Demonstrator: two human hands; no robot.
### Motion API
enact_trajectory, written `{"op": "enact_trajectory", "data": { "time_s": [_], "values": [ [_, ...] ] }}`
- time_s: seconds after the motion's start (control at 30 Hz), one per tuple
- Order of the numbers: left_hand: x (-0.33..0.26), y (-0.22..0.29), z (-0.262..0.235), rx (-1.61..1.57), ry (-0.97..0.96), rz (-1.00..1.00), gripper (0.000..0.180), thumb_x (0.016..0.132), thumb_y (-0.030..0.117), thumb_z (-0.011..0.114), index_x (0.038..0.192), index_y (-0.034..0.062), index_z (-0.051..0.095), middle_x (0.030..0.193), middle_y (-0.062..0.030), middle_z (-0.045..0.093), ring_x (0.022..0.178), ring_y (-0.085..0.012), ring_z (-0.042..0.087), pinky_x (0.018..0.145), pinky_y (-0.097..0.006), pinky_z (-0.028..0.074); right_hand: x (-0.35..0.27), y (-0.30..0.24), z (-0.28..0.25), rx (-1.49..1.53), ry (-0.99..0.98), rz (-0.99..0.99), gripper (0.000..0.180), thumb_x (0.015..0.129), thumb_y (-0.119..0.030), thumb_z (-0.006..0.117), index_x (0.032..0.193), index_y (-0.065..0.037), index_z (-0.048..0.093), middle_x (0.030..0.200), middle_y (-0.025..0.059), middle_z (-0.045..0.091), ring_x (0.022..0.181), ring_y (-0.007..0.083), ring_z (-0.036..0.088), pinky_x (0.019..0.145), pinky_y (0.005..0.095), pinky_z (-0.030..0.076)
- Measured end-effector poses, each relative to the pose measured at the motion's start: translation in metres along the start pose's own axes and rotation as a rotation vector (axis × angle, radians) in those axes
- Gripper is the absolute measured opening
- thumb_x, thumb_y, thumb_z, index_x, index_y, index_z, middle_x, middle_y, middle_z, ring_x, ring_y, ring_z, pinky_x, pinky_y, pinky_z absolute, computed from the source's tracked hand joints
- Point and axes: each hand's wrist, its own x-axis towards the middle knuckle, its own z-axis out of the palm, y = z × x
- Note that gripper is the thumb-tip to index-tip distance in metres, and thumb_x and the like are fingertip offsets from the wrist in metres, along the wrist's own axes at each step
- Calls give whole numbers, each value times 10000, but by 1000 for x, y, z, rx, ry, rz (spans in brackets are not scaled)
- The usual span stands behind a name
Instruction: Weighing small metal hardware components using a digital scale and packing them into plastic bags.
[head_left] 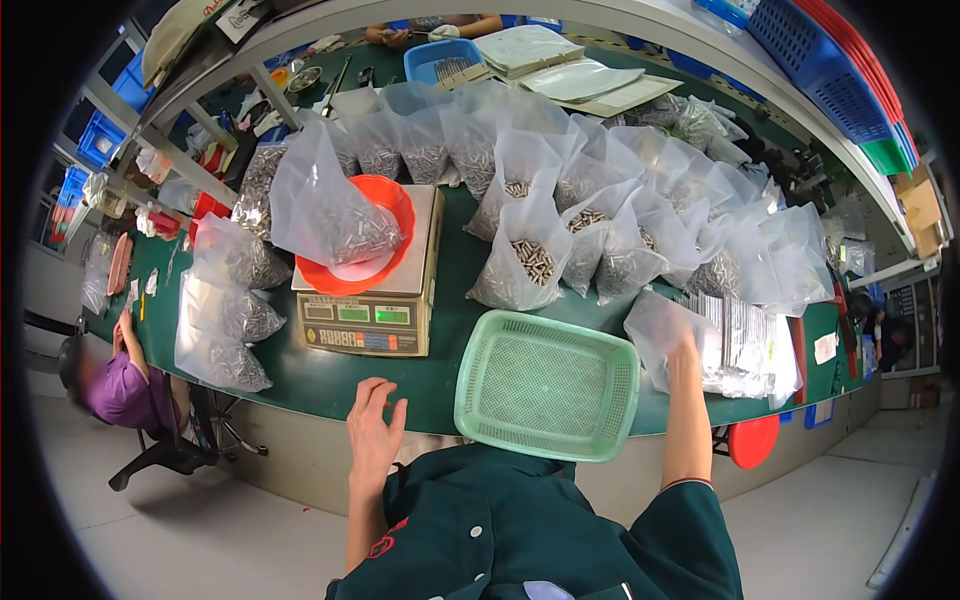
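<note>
At the table's front edge, my left hand [375,425] is empty, with its fingers loosely bent and thumb apart. My right hand [683,335] is at an empty clear plastic bag [652,325], its fingers blurred behind the film, beside a stack of flat bags [750,345]. Between my hands sits a green mesh basket [548,385] with nothing in it. Left of it stands a digital scale [365,322] with lit displays. An orange-red bowl [398,205] rests on the scale, and a clear bag of small metal pieces [350,225] leans in it.
Open bags of metal pins [530,260] crowd the table's back and right. More filled bags [225,340] lie left of the scale. A shelf overhead carries blue baskets [820,65]. A person in purple [130,385] sits at far left; another person's hands [395,38] show at the back.
</note>
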Motion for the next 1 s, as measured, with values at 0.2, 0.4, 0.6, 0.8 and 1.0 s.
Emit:
{"op": "enact_trajectory", "data": {
  "time_s": [0.2,0.4,0.6,0.8,1.0],
  "values": [
    [0,1,3,-13,-59,11,207,733,36,607,928,-1,547,975,-102,531,668,-244,557,610,-334,459,-55,-58,24,962,5,288,239,862,-311,470,883,-87,552,733,6,536,606,119,500,450,207,393],
    [6,7,6,-23,-116,26,201,735,31,604,924,-6,548,965,-107,537,695,-261,561,625,-336,467,-74,-64,21,1118,205,311,255,857,-295,464,779,-60,526,621,22,494,460,127,434,368,219,321],
    [5,3,3,-76,-125,38,201,733,46,613,920,3,552,943,-105,540,715,-269,564,645,-351,463,-130,-74,14,1219,-122,321,249,869,-347,488,795,-111,511,606,18,438,414,99,345,327,223,257],
    [14,-19,-7,-40,-93,100,188,732,92,627,895,25,562,921,-100,542,772,-316,554,677,-381,455,-219,-155,38,910,-168,125,278,899,-346,437,767,-110,503,655,29,441,409,88,318,302,196,226],
    [34,-58,-43,-41,9,120,183,730,88,627,892,25,569,898,-98,558,765,-314,556,672,-381,454,-245,-262,159,727,-607,283,319,903,-353,426,728,-90,470,639,30,409,416,75,311,296,180,207]
  ]
}}
